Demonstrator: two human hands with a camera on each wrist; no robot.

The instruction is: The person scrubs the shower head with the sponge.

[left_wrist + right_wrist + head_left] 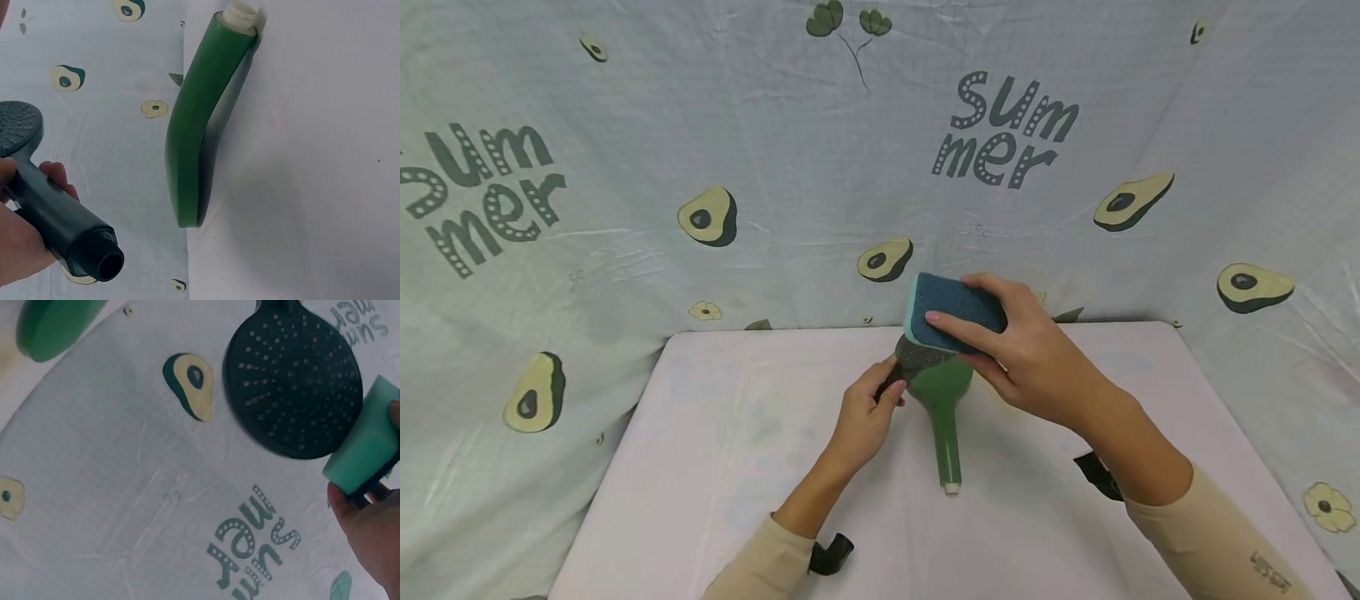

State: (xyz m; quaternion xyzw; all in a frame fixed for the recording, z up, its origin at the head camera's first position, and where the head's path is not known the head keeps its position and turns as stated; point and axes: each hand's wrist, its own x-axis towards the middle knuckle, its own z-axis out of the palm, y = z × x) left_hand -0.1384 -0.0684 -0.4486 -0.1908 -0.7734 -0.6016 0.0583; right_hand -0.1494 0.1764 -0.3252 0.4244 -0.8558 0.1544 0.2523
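My left hand (867,414) grips a dark shower head (917,357) by its handle, fingers wrapped around it. In the left wrist view the handle ends in a threaded connector (103,259). The round nozzle face (294,381) is turned toward the right wrist camera. My right hand (1037,358) pinches a sponge (951,310), dark blue on one side and teal on the other. The sponge's teal side is right at the edge of the shower head. A green shower head (946,417) with a white threaded end lies on the table beneath, its head partly hidden.
A pale cloth covers the table (760,433). Behind and beside it hangs a curtain (790,167) printed with avocados and lettering. Black straps (831,556) show near both wrists.
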